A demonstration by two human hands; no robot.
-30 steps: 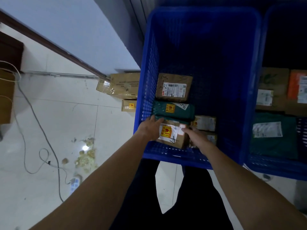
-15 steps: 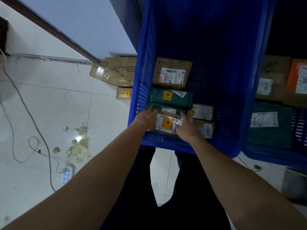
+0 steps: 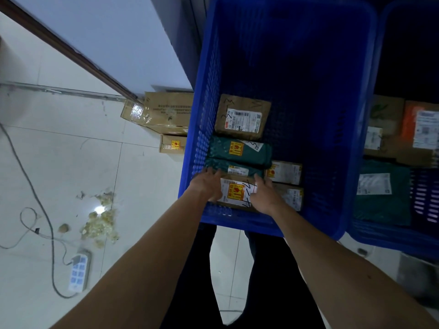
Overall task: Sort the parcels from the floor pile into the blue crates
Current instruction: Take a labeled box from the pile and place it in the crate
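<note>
Head view: brown parcel (image 3: 236, 192) low in near-left corner of blue crate (image 3: 308, 67), long axis left-right. Left grip (image 3: 206, 186) curled round left end, right grip (image 3: 263, 198) round right end; parcel squarely between, both equally near. Green parcel (image 3: 237, 168) touching behind.

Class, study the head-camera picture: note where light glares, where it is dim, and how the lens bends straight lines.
Head view: a glare spot burns on the floor tiles beside the crumbs; the blue crate's far end is dark; the wide lens bows the crate's left rim; the nearest parcel's printed label text is too soft to read.
</note>
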